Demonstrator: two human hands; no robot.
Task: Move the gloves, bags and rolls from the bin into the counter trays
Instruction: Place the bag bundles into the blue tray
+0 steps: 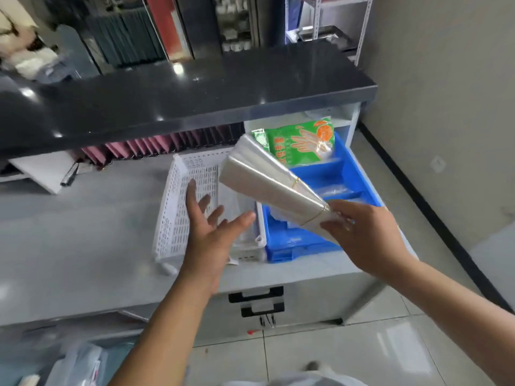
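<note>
My right hand [359, 232] grips the narrow end of a bundle of clear plastic bags [262, 174] tied with rubber bands; the bundle fans out up and to the left, over the seam between the two trays. My left hand [214, 227] hovers open, palm up, just under the bundle above the white perforated tray [175, 215]. To the right stands a blue divided tray [342, 168]. A green pack of disposable gloves [303, 140] lies in its far compartment, and clear plastic items sit in the nearer compartments.
Both trays rest on a grey counter [83, 232] under a dark raised ledge [167, 96]. A white board and a pen lie at the left. Drawer handles [256, 299] are below the counter's front edge. Plastic-wrapped items show at the bottom left.
</note>
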